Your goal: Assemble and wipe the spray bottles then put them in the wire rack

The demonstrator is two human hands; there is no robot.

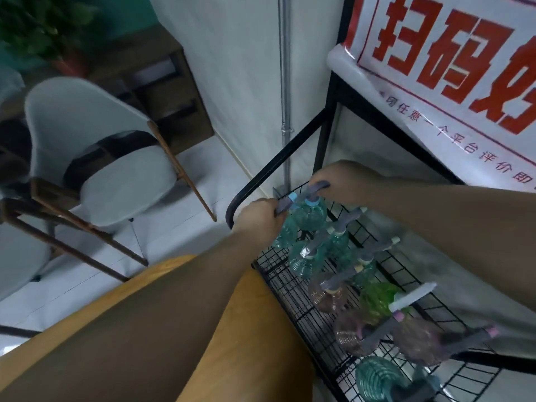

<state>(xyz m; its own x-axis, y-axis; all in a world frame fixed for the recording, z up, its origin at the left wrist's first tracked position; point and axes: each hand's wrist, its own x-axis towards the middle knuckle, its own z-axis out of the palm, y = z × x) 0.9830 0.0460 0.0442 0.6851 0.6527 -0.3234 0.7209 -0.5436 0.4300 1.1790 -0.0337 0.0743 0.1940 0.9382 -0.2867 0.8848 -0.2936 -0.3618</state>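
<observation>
At 12 o'clock end of wire rack (278, 288): left hand (258, 217) and right hand (342, 182) each clamped on grey sprayer head of teal spray bottle (309, 214) (second bottle (285, 232) behind). Further bottles, purple (351, 335) and green (377, 298), stood toward 5 o'clock. Grey chair (95, 158) at 9 o'clock.

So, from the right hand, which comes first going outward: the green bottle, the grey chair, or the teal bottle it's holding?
1. Teal bottle, under the right hand at the rack's far end.
2. Green bottle, further along the rack toward the camera.
3. Grey chair, off to the left on the floor.
</observation>
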